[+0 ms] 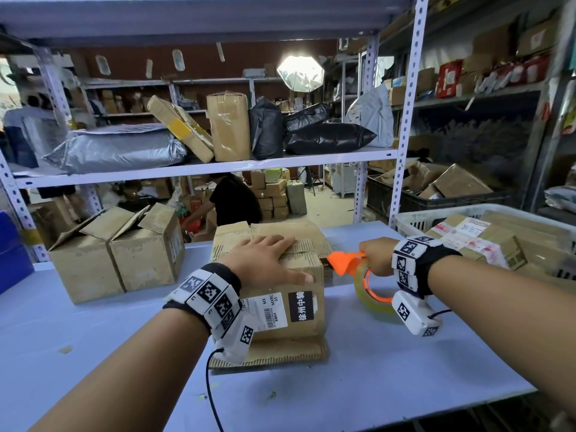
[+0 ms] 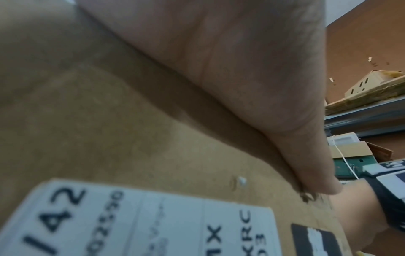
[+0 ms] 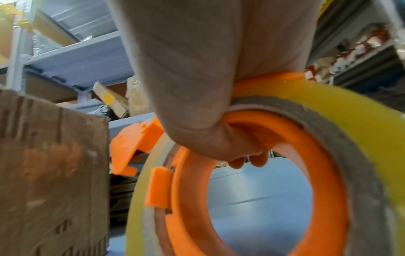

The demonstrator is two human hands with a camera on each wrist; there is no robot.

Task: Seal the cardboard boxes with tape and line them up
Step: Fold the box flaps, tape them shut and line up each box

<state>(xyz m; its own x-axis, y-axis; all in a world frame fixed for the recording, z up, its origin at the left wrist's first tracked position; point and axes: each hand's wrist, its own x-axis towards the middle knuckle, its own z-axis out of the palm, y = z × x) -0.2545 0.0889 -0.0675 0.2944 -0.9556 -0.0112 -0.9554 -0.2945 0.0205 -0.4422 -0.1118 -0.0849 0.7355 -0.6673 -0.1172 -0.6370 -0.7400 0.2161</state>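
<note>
A brown cardboard box (image 1: 290, 313) with white labels stands mid-table, its top flaps folded down. My left hand (image 1: 265, 260) lies flat on those flaps, fingers straight, thumb along the front top edge; the left wrist view shows the palm (image 2: 241, 78) over the box's labelled side (image 2: 109, 138). My right hand (image 1: 375, 255) grips an orange tape dispenser (image 1: 346, 263) with a yellowish tape roll (image 1: 369, 294), its cutter end at the box's top right edge. In the right wrist view the fingers (image 3: 241, 161) curl through the dispenser ring (image 3: 328, 173) beside the box (image 3: 50, 173).
Two open-flapped boxes (image 1: 118, 247) stand at the table's left. A white basket (image 1: 436, 218) of cardboard and parcels sits at the right. Behind the table (image 1: 374, 369) runs a metal rack (image 1: 218, 166) loaded with parcels. A person in black crouches beyond it.
</note>
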